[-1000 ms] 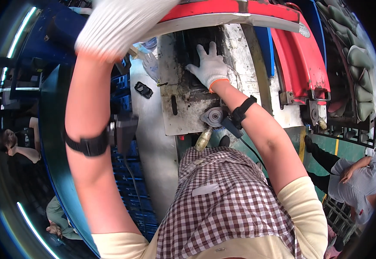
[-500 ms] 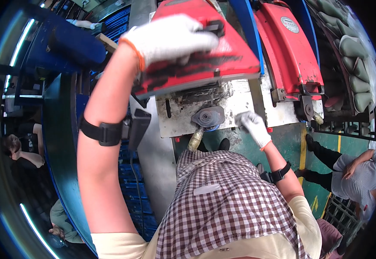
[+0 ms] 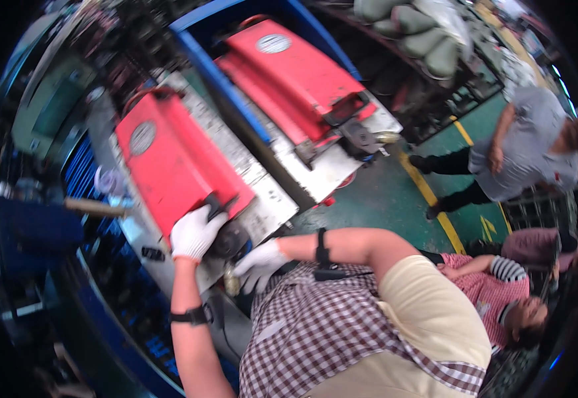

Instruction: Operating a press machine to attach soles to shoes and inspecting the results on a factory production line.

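Red cover (image 3: 176, 159) lies lengthwise along a worn pale metal plate (image 3: 272, 202), ahead of the person and mostly beyond both hands; its near end, with a black handle (image 3: 221, 203), comes right up to the left hand (image 3: 196, 233); that hand, in a white knit glove with an orange cuff, touches the near end at the handle, its fingers bent; blur hides whether they close fully round it, so I cannot tell the grip.

Right hand (image 3: 261, 265), gloved alike, sits lower and to the right, off the cover; fingers loosely spread and pointing left and down, just beside a short yellowish grip (image 3: 232, 281); contact with the grip cannot be made out; a dark round fitting (image 3: 230, 240) sits between the two hands, near the cover's close edge.

Second red cover (image 3: 295, 76), with its own handle, lies farther right, parted from the first by a blue panel (image 3: 226, 79); a small black object (image 3: 153, 253) rests left of the left hand, a wooden stick (image 3: 95, 207) farther left; grey-green rounded pieces (image 3: 428, 40) sit at upper right; a person in grey (image 3: 524, 146) stands on the green floor (image 3: 375, 202), well apart.
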Demonstrator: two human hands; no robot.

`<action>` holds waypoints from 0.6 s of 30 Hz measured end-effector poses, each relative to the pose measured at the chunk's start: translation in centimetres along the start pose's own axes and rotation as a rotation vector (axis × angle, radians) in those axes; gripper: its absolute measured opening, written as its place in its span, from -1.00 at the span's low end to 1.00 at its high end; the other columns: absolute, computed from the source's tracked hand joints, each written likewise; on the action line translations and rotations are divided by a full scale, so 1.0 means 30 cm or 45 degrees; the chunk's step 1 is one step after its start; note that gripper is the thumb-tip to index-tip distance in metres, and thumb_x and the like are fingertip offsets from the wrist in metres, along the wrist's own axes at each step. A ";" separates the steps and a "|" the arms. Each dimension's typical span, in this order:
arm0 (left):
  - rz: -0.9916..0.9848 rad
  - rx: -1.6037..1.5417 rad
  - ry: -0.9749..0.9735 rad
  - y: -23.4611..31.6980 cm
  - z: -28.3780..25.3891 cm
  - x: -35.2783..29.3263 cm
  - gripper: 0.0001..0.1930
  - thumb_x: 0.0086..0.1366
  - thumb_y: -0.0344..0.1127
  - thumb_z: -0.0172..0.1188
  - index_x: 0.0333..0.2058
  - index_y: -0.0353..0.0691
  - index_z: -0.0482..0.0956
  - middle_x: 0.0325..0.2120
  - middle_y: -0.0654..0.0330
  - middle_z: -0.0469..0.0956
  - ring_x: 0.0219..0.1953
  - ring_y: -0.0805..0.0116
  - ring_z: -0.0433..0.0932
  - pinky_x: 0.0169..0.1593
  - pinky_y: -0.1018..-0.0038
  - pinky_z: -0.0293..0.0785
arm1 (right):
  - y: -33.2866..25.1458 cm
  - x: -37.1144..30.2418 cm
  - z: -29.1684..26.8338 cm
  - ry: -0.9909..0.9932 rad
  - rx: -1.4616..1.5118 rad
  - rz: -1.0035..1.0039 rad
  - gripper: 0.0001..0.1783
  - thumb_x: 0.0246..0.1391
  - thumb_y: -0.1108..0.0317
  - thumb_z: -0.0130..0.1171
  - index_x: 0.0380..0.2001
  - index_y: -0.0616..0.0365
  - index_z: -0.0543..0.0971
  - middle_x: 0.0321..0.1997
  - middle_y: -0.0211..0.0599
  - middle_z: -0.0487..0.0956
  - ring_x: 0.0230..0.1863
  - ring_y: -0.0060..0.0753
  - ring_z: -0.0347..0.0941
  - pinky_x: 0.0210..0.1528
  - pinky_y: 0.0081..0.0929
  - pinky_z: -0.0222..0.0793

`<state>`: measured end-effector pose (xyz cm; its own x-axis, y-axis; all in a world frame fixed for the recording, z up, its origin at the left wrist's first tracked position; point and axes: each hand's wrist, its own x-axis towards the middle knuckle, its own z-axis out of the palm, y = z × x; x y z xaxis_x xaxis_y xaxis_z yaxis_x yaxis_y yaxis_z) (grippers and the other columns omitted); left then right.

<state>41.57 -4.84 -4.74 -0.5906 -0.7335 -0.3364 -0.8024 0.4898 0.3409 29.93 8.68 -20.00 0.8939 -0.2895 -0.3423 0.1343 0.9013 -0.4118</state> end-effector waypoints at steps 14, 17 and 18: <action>-0.071 0.022 0.021 0.030 0.003 0.013 -0.52 0.24 0.19 0.19 -0.20 -0.12 0.72 -0.31 -0.14 0.69 -0.17 -0.16 0.66 -0.07 0.04 0.53 | -0.035 -0.380 0.010 0.491 0.210 -0.241 -0.68 0.36 -0.06 0.15 -0.15 -0.06 0.54 -0.58 -0.71 0.22 -0.58 -0.63 0.13 -0.43 -0.52 0.21; -0.050 -0.026 0.071 0.024 -0.002 -0.016 -0.52 0.24 0.20 0.19 -0.21 -0.12 0.71 -0.31 -0.14 0.69 -0.16 -0.16 0.66 -0.06 0.04 0.53 | -0.027 -0.568 0.000 1.001 -0.220 -0.511 -0.57 0.36 0.03 0.18 0.08 0.13 0.56 -0.31 -0.36 0.63 -0.30 -0.48 0.59 -0.18 -0.45 0.59; -0.070 -0.027 0.077 0.029 -0.002 -0.017 -0.52 0.24 0.20 0.21 -0.27 -0.15 0.70 -0.33 -0.12 0.69 -0.17 -0.15 0.66 -0.08 0.07 0.53 | -0.013 -0.623 -0.033 1.092 -0.356 -0.696 -0.63 0.34 0.12 0.19 0.05 0.12 0.58 -0.22 -0.31 0.66 -0.21 -0.45 0.63 -0.11 -0.39 0.62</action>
<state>41.17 -4.06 -4.20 -0.5389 -0.7864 -0.3019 -0.8312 0.4383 0.3420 12.74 13.42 -14.27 0.1253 -0.8632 -0.4891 0.2265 0.5049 -0.8330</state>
